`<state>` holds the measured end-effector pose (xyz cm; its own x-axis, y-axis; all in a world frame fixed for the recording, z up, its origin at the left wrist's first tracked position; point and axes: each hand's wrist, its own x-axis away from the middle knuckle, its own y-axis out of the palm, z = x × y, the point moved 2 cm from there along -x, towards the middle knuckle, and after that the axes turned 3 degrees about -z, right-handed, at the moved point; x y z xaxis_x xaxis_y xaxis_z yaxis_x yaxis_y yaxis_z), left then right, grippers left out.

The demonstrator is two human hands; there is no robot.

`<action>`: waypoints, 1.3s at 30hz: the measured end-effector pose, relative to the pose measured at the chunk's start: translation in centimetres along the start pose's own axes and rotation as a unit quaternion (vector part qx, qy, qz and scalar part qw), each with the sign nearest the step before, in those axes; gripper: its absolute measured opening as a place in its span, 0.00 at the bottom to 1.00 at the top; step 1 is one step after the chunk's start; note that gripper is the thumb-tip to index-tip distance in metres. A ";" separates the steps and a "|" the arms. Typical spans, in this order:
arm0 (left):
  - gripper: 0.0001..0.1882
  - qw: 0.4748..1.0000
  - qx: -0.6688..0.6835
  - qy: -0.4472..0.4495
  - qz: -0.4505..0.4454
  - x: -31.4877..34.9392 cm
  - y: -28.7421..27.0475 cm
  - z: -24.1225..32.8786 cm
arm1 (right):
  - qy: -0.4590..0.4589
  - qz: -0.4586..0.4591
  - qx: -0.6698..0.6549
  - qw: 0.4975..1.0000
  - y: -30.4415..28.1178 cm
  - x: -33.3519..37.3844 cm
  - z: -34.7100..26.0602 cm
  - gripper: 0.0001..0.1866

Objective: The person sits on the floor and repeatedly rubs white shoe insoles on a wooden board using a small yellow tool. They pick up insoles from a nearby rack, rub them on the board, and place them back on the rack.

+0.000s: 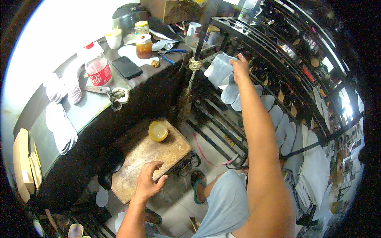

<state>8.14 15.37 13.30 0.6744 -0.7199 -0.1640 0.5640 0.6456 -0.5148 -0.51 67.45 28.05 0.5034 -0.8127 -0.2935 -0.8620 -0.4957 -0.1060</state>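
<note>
My right arm reaches up to the metal rack, where my right hand (pixel 240 68) pinches the edge of a pale grey insole-like sheet (pixel 219 70). Below it, several grey shoe insoles (pixel 230 94) lie in a row along the rack bars, partly hidden by my forearm. My left hand (pixel 149 181) holds nothing, its fingers apart, just over the near side of a worn wooden board (pixel 133 174). Toward the board's far end stands a small yellow-rimmed bowl (pixel 158 131) with whitish stuff inside.
The bench at left carries stacks of white insoles (pixel 60 129), scissors (pixel 97 90), a red-labelled bottle (pixel 97 69), a phone (pixel 127 67), an amber-filled jar (pixel 144 47) and blue-handled pliers (pixel 174 50). A dark slatted shoe rack (pixel 278 33) rises on the right.
</note>
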 end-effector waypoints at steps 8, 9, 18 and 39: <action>0.24 1.000 -0.007 -0.005 0.000 0.1 -0.1 -1.2 | 0.035 0.025 0.052 0.998 -1.2 -4.4 4.1 0.43; 0.23 1.000 -0.016 -0.003 0.002 0.2 -0.2 -1.3 | 0.041 0.081 0.176 0.980 -1.5 -4.9 4.5 0.40; 0.10 0.953 -0.124 -0.038 0.275 1.3 -8.1 -7.2 | -0.205 -0.058 0.246 0.946 -5.1 4.7 1.3 0.26; 0.07 0.905 -0.152 -0.168 0.361 6.5 -8.3 -14.1 | -0.021 -0.598 0.179 0.781 12.5 45.8 7.3 0.37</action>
<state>1.12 1.80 4.67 0.9503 0.0130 -0.3110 -0.2043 0.7799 -0.5917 11.35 26.32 6.34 0.9652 0.1813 0.1885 0.2586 -0.7693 -0.5842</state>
